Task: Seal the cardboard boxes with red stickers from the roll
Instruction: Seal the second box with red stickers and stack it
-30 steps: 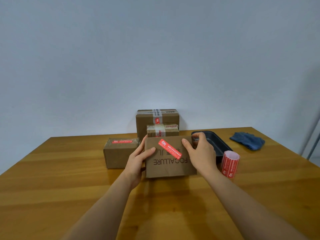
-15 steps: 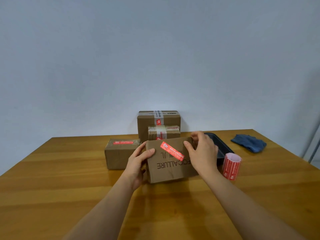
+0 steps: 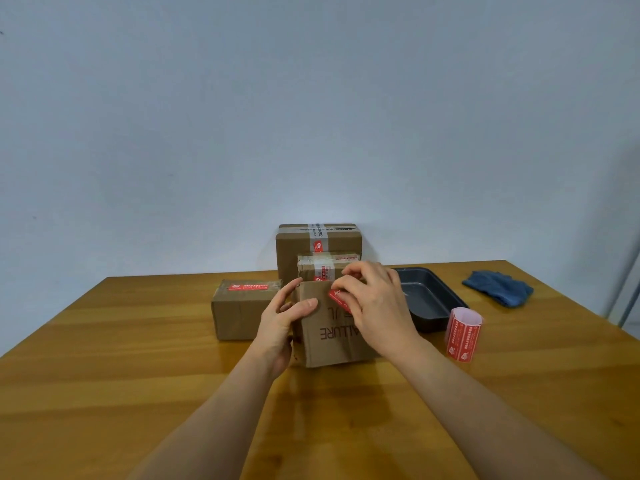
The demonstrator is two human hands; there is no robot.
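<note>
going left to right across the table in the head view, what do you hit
small box with a red sticker → left hand → right hand → dark tray → sticker roll → blue cloth

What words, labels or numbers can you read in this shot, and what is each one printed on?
"ALLURE", upside down, partly hidden by the right hand: held box.
Red stickers on held box, left box, sticker roll: white print, too small.
Tape on the back box: digits, blurred.

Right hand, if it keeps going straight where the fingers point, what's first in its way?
Probably the small taped box just behind the printed box that the right hand presses; the big box stands beyond. Depth is unclear.
</note>
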